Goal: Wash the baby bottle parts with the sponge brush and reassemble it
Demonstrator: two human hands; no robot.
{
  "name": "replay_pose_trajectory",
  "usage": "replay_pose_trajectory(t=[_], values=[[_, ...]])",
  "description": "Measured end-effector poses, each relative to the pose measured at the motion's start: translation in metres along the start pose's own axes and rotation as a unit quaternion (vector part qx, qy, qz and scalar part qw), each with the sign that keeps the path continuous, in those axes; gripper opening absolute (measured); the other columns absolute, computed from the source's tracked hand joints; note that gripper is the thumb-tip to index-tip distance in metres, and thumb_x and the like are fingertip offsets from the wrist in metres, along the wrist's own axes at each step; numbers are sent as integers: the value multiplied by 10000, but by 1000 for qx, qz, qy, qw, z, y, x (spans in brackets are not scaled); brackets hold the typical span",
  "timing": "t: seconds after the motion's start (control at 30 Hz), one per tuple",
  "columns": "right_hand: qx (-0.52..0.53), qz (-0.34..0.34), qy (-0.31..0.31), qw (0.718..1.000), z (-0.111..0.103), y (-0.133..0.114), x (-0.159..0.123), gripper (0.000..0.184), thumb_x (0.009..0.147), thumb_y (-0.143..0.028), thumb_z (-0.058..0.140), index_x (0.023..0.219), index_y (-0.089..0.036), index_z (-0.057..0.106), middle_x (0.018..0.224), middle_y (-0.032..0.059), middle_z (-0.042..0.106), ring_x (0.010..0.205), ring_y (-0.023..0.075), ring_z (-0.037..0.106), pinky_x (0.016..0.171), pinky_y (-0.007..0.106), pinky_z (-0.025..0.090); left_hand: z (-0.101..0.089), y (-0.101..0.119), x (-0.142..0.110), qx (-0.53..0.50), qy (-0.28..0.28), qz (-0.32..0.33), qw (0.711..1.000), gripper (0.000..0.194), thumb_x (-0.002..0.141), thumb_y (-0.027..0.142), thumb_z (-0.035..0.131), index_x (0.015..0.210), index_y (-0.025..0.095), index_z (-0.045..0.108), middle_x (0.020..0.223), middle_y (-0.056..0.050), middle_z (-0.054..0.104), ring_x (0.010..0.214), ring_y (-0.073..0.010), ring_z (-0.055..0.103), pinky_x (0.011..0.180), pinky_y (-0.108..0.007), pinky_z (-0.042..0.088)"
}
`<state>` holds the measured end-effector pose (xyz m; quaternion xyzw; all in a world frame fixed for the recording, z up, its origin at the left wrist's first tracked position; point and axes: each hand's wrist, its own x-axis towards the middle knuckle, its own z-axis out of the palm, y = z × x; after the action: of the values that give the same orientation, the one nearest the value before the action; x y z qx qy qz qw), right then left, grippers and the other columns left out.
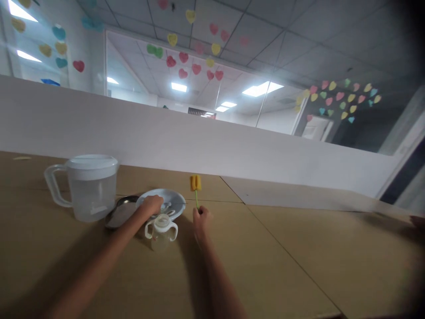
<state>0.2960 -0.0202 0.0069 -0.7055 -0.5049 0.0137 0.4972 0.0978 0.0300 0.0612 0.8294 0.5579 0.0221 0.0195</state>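
In my right hand (203,219) is a sponge bottle brush (195,184), its yellow head pointing up and its thin green handle gripped in my closed fingers. My left hand (153,204) reaches over the near left side of a white bowl (181,204); its fingers are closed, and what they hold, if anything, is hidden. Small pale pieces (168,209) lie in the bowl, too blurred to name. A clear baby bottle (161,237) with two white side handles stands upright just in front of the bowl. Partly behind my left forearm sits a dark metal tray (114,219) with something whitish in it.
A large translucent pitcher (93,195) with a white lid stands at the left on the brown tabletop (282,248). A low white wall (199,146) with glass above it runs along the table's back. A dark blurred shape (417,222) shows at the right edge.
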Motion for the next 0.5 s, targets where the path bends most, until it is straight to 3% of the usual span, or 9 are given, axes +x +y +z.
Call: replay_pose_trajectory(t=[0.17,0.33,0.5], values=[[9,-20,-4,1000,4,-6,-5,222,698,-220,479,516,-221,354,498,-47,390,495,102,314,508,255,201,-11,-5,-1,-21,17,-12,1000,264,773,83,499,914,135,715,1027,-190,702,969,-274,659,812,-345,468],[8,-72,10,997,8,-4,-4,232,663,-161,482,532,-220,300,539,-54,360,517,93,316,524,251,205,-17,-10,4,-104,31,-2,994,234,729,63,510,788,158,715,944,-135,725,903,-220,657,787,-288,439],[11,-122,26,992,14,-1,-4,218,653,-126,470,535,-214,310,550,-56,340,506,87,299,509,246,187,-23,-9,6,-232,36,0,972,182,712,192,532,745,160,708,790,-67,726,766,-182,644,661,-243,437]])
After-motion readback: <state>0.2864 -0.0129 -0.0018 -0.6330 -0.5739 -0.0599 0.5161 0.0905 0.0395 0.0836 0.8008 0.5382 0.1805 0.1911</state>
